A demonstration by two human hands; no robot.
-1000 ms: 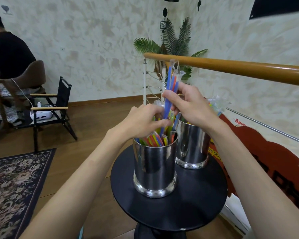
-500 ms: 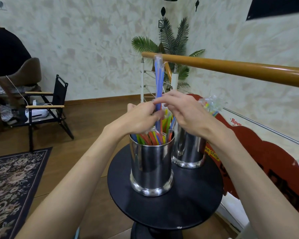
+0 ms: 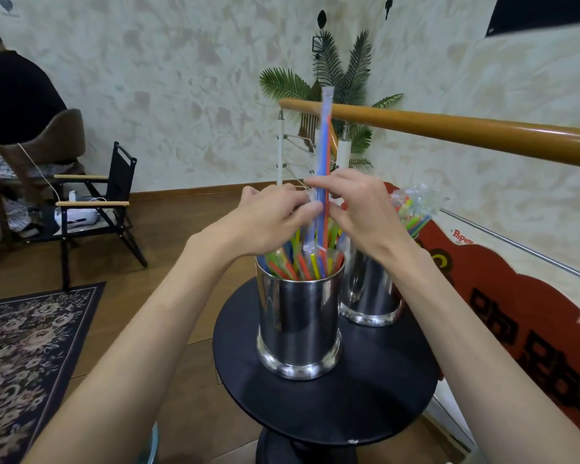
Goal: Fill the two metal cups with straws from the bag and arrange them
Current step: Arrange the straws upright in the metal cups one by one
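left hand, right hand pinching upright straws

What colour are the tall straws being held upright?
Blue and red-orange straws, in clear wrappers; the head view shows them.

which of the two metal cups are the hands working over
The near metal cup, at the table's front. Both hands pinch wrapped straws standing in it; the far metal cup sits behind the right hand.
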